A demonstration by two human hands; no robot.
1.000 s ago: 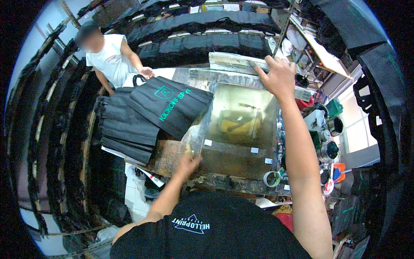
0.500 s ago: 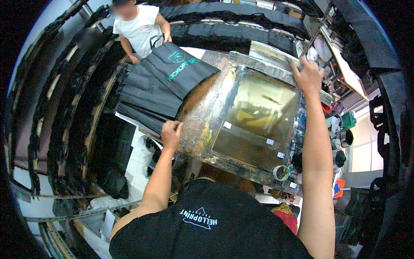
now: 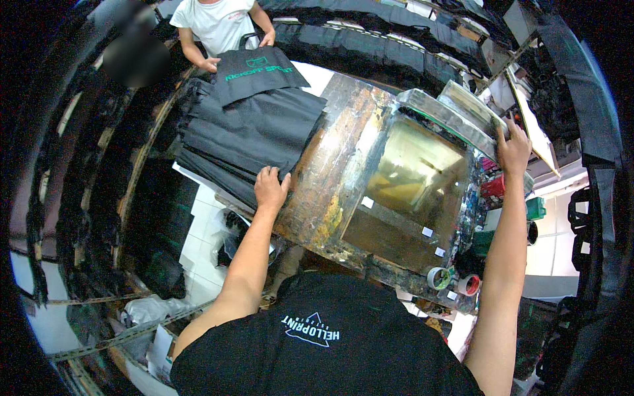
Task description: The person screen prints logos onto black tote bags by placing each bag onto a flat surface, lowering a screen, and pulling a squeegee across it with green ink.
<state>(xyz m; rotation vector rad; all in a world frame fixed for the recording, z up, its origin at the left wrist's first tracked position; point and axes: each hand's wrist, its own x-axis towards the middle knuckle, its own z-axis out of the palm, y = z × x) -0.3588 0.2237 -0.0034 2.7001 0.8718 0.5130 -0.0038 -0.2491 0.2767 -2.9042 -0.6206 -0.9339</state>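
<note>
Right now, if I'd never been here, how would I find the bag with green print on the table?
Find the brown, paint-stained table in the middle, then the pile of black bags on its left side. At the pile's far end, between the hands of a person in white, is the bag. Its green print shows, while the pile nearer you looks plain black.

Left hand [image 3: 269, 190] palm down, thumb [image 3: 286, 180] spread; right hand [image 3: 514, 149] farther forward, arm [image 3: 504, 244] extended.
</note>
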